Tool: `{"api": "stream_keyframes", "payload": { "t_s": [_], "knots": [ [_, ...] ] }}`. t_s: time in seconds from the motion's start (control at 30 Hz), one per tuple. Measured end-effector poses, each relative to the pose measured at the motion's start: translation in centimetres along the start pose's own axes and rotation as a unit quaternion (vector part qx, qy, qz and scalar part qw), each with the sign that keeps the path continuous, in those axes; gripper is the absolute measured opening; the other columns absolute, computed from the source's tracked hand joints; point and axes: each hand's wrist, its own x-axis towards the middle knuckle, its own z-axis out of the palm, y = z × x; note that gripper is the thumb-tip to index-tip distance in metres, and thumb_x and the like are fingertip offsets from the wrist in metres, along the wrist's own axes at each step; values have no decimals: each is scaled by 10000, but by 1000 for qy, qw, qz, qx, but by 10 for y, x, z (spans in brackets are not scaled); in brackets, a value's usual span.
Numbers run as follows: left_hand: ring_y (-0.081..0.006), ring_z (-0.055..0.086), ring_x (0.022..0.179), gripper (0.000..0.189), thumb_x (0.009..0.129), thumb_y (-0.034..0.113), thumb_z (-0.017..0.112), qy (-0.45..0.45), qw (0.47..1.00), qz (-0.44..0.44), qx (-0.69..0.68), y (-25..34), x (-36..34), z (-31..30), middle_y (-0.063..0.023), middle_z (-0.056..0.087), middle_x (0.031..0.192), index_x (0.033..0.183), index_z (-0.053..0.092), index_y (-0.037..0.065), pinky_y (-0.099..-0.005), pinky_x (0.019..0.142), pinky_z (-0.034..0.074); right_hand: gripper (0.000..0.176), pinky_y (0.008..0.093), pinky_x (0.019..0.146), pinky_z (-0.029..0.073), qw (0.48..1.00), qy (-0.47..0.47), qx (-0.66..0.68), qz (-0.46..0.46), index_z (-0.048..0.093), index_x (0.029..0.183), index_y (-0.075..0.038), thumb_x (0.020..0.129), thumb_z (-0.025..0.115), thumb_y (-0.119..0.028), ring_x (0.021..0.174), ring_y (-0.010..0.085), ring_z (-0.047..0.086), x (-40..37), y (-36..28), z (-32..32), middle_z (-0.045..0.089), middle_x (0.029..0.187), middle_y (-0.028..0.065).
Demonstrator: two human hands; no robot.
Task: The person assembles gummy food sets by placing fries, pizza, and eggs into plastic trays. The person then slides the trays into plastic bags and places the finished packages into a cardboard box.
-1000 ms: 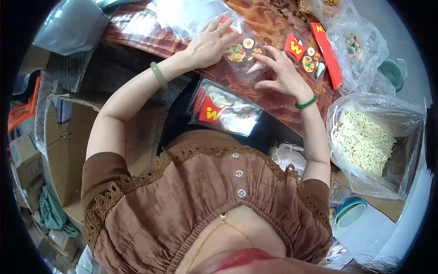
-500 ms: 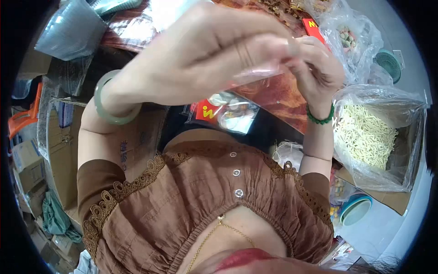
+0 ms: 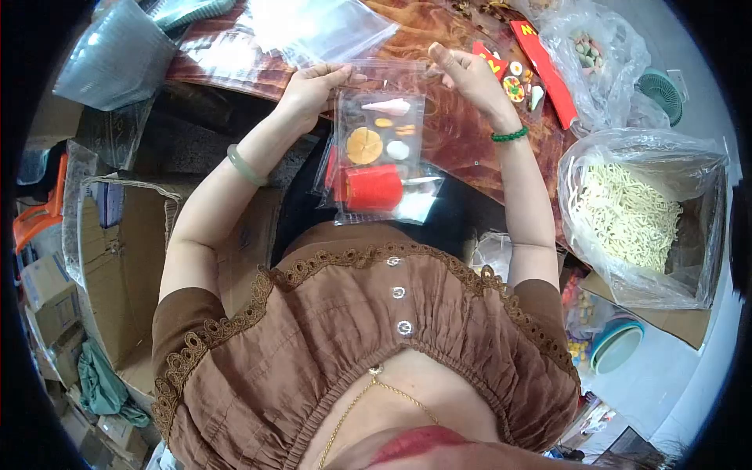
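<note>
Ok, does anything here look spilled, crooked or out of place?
Nothing is spilled. The left hand holds a clear packet by a top corner, the right hand at the other. A second packet lies past the table edge, near the lap.

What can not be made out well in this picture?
Head view: the small pieces inside the clear bag are too small to name.
The second packet is mostly covered by that bag.
Right hand: whether it grips the bag's corner is too small to tell.

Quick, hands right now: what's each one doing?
Left hand: closed, pinching the clear bag at its top corner.
Right hand: closed, pinching the bag's other top corner.
</note>
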Motion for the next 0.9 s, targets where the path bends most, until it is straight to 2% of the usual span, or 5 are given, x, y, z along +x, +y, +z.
{"api": "stream_keyframes", "payload": {
  "t_s": [0.03,0.23,0.6,0.73,0.9],
  "knots": [
    [-151,657,909,261,964,193,568,5,1000,8,-1,-2,0,1,-112,690,1030,1106,606,-22,-290,815,538,291,249,591,456,989,25,98,-112,660,830,1,906,671,-280,676,84,586,3,-10,10,641,766,31],
    [-135,641,842,196,957,105,551,-82,995,1,-56,-23,18,-7,-94,677,963,1061,618,-47,-278,778,532,131,370,754,508,889,-25,-277,-363,629,917,-31,800,644,-86,871,299,599,27,-3,61,597,890,110],
    [-152,659,935,234,981,136,508,-83,990,44,104,-5,2,-6,-97,686,1054,1128,620,-8,-296,857,527,119,406,760,495,928,145,-220,-263,541,1022,-24,911,510,-52,876,335,602,37,19,52,598,940,149],
    [-164,662,949,260,995,159,489,-71,995,12,70,-8,2,-5,-98,686,1070,1158,612,-2,-301,862,530,111,266,627,476,949,194,-145,-200,577,1009,-24,931,569,-102,694,163,590,22,-13,15,629,877,106],
    [-125,647,906,264,997,175,499,-57,994,60,69,-11,4,6,-56,692,1003,1139,624,-9,-270,819,527,120,355,757,503,889,43,-259,-376,635,925,-42,817,664,-87,872,266,599,15,-9,46,620,922,91]
  ]
}}
